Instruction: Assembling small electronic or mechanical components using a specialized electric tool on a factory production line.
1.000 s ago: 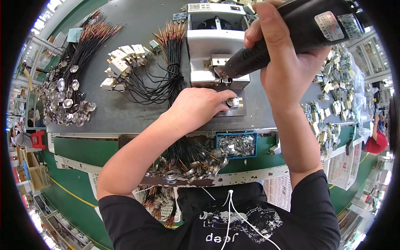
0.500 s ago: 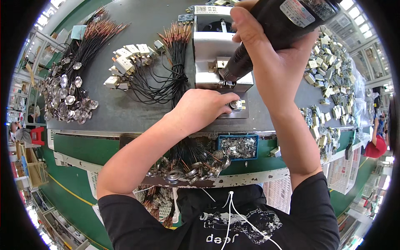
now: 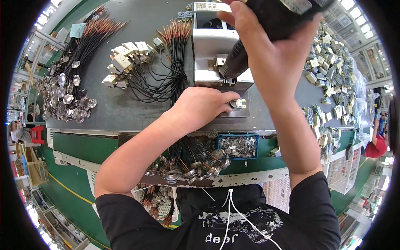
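My right hand (image 3: 280, 62) is wrapped round a black power screwdriver (image 3: 238, 59), its body slanting down to the left. The driver's nose meets a small cream-and-metal block (image 3: 221, 60) seated in a silver metal fixture (image 3: 211, 43); the exact contact is hidden. In front of the fixture, my left hand (image 3: 199, 105) pinches a small round metal part (image 3: 234, 103) with thumb and forefinger. That part sits on a flat metal plate (image 3: 239, 113) at the fixture's foot. Beside my left hand lies a bundle of black wires (image 3: 178, 75) with copper-coloured ends and cream blocks (image 3: 122, 62).
A second wire bundle (image 3: 93, 37) with round metal caps (image 3: 66, 98) lies at the left. Many small switch-like blocks (image 3: 325, 71) are heaped on the right. Near the bench edge sits a blue tray (image 3: 238, 158) of small metal pieces, beside hanging wires with metal rings (image 3: 173, 176).
My right hand and the driver have shifted slightly left, and the driver's upper body is now blurred. My left hand stays at the round metal part.
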